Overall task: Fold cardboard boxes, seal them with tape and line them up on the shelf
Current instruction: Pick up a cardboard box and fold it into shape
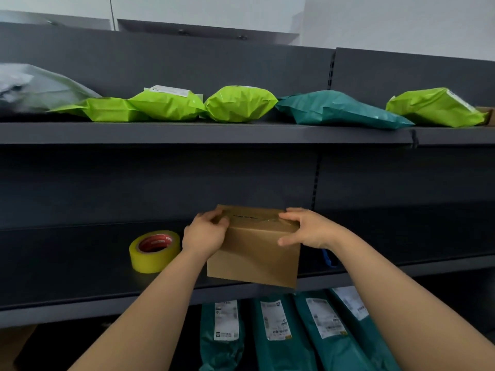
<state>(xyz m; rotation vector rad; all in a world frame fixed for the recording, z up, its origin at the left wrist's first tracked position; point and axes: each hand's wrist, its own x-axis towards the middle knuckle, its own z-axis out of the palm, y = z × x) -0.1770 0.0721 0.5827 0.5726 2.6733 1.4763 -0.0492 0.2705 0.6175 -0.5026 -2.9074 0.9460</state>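
Head view: two bare forearms reach up from the bottom edge toward a dark grey rack. Under them, on the lowest level, a row of labelled bags [276, 330], teal with white stickers, leans side by side. The left hand [205, 236] wraps the upper left corner of a small brown box [254, 255], its fingers curled over the top edge. The right hand [308, 228] grips the upper right corner, fingers bent across the top and the thumb pressed on the front face. The box is closed and tilted, its lower right corner hanging over the front lip of the middle shelf [80, 285]; whether its base rests on the board I cannot tell. A strip of clear tape [254, 216] runs along the seam on top, between the two hands, and a dark slit shows in that seam. Just left of the left hand a yellowish roll of tape [154, 250] with a red core sits tilted on the same shelf, apart from the box. Something blue [327, 258] shows behind the right wrist, too hidden to name. On the upper shelf [187, 133] lie a grey bag [34, 87], four green bags [166, 105] and one teal bag [334, 109] in a row. Behind the rack is a pale wall [401, 22]
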